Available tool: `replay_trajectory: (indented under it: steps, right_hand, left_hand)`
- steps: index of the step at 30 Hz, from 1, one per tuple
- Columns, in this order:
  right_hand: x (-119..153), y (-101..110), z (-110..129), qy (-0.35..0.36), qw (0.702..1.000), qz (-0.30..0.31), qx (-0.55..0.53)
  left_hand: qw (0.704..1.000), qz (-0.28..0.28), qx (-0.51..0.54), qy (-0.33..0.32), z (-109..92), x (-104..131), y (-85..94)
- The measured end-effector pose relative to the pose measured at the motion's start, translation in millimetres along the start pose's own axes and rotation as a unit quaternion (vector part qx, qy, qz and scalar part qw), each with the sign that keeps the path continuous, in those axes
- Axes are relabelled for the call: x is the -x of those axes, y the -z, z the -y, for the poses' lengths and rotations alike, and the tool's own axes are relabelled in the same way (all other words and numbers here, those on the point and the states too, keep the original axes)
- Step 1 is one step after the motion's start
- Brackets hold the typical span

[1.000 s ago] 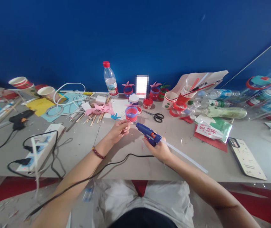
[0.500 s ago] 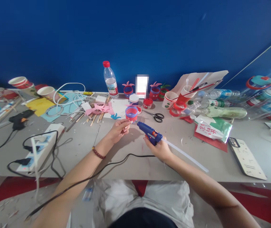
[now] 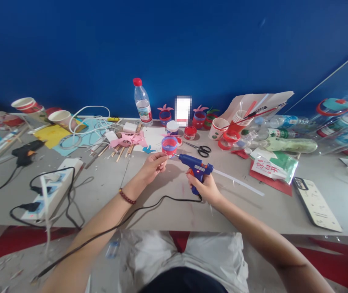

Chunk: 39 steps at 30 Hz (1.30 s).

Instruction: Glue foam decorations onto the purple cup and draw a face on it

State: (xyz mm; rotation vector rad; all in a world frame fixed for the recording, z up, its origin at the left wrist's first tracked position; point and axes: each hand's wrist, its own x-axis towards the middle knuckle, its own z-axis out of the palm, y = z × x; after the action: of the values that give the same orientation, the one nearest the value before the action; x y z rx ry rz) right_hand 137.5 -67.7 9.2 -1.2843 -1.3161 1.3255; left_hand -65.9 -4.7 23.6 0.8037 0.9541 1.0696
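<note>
Here, red-printed packet (image 3: 268, 167), glue gun (image 3: 196, 165), writing unreadable

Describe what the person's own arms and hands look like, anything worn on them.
Both forearms are bare, with no sleeves in view. The left hand has a dark red beaded bracelet round its wrist. The right hand and its wrist show nothing worn: no gloves, no watch.

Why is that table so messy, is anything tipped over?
Yes. Several plastic bottles lie on their sides at the right, and a paper cup at far left is tipped over. Wooden sticks lie scattered by the pink cutouts.
</note>
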Motion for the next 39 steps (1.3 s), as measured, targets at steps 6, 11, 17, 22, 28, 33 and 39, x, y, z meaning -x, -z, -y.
replay_trajectory:
  steps: [6,11,17,22,28,33,39]
  right_hand:
    - [-2,3,4,-0.052,0.995,0.031,-0.08]
    - [-2,4,5,-0.076,0.986,0.074,-0.131]
    - [-1,3,1,-0.077,0.981,0.114,-0.134]
    - [-1,5,3,-0.074,0.965,0.158,-0.196]
    - [-3,9,4,-0.052,0.927,0.231,-0.29]
    - [-3,15,8,-0.066,0.911,0.278,-0.296]
    - [-6,21,6,-0.074,0.897,0.358,-0.249]
  left_hand:
    - [1.0,-0.006,0.005,0.0,1,-1,-0.1]
    - [1.0,-0.015,0.01,-0.004,1,0,-1.1]
    - [1.0,-0.02,0.019,-0.01,-1,-1,-0.7]
    - [0.998,-0.035,0.036,-0.026,-4,-1,-0.1]
    - [0.997,-0.044,0.032,-0.058,-1,-7,8.2]
    - [0.987,-0.09,-0.008,-0.136,-2,-19,24.7]
    - [0.975,-0.114,0.02,-0.189,-24,-19,32.7]
